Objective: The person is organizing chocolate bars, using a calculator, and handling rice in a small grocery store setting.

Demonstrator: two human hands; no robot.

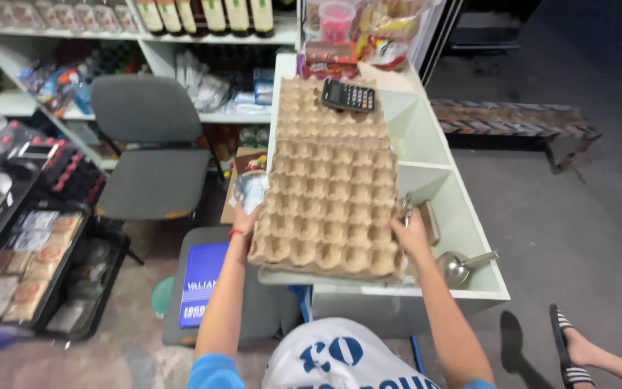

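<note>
A brown cardboard egg tray point(329, 209) lies flat on the white counter point(462, 238), its near edge over the counter's front. My left hand point(245, 218) grips the tray's left edge near the front corner; a red band circles that wrist. My right hand point(410, 234) holds the tray's right edge near the front. A second empty egg tray point(325, 115) lies beyond it, partly under the first. On that far tray rests a black calculator point(348, 95).
A metal scoop point(462, 265) lies in the counter's open compartment by my right hand. A grey chair point(149, 148) stands left, shelves of bottles point(203, 14) behind it. A blue book point(201, 282) lies on a low stool. Another person's sandalled foot point(574, 346) is at bottom right.
</note>
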